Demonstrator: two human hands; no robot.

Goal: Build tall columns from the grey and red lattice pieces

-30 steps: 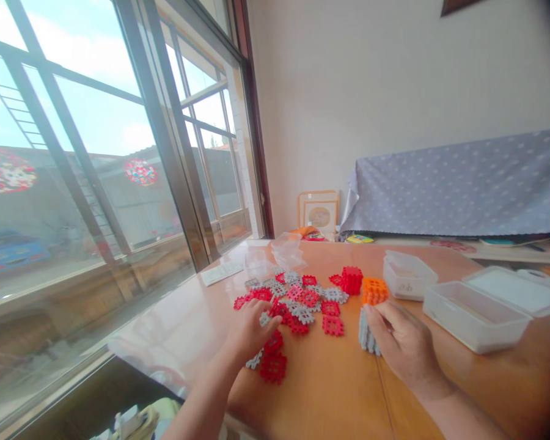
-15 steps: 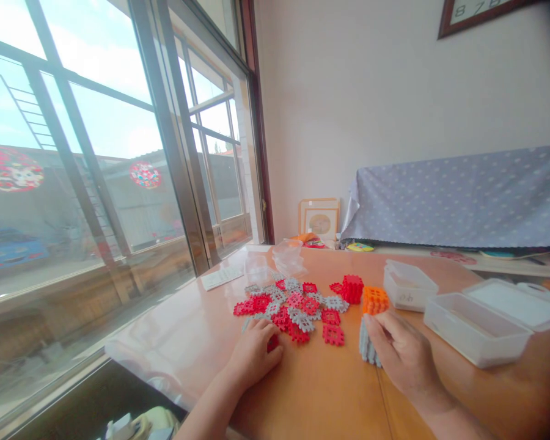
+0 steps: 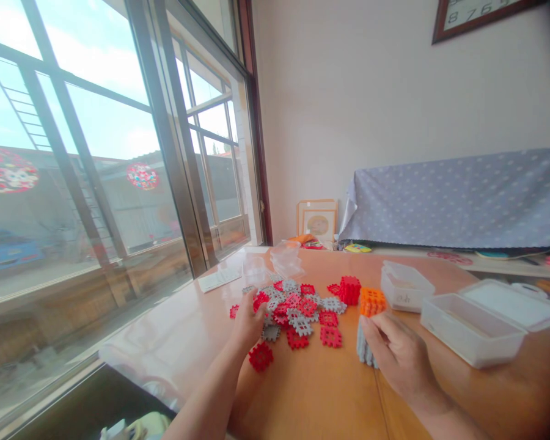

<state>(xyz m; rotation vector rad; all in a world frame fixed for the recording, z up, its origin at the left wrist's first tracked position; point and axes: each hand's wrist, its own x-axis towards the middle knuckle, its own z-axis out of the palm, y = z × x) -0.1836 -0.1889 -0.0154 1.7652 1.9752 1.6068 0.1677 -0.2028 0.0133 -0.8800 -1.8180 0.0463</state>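
Red and grey toothed plastic squares lie in a loose pile (image 3: 297,311) on the table. My left hand (image 3: 250,318) is at the pile's left side, fingers bent against a red square (image 3: 260,299); whether it grips that piece is unclear. One red square (image 3: 261,356) lies apart, nearer me. My right hand (image 3: 396,348) is closed on a stack of grey squares (image 3: 365,347), its fingers partly hidden. An orange stack (image 3: 373,302) stands just behind that hand, touching or close to the grey one. Behind and left of it is a red stack (image 3: 350,290).
An open clear box (image 3: 406,296) and a larger one (image 3: 474,342) with its lid (image 3: 516,302) sit on the right of the table (image 3: 321,397). Clear plastic bags (image 3: 286,261) and a paper slip (image 3: 220,278) lie at the back left, near the window.
My left hand has moved forward and left, from the pile's near edge to its left side. A red square near me now shows uncovered. My right hand keeps its place by the grey stack.
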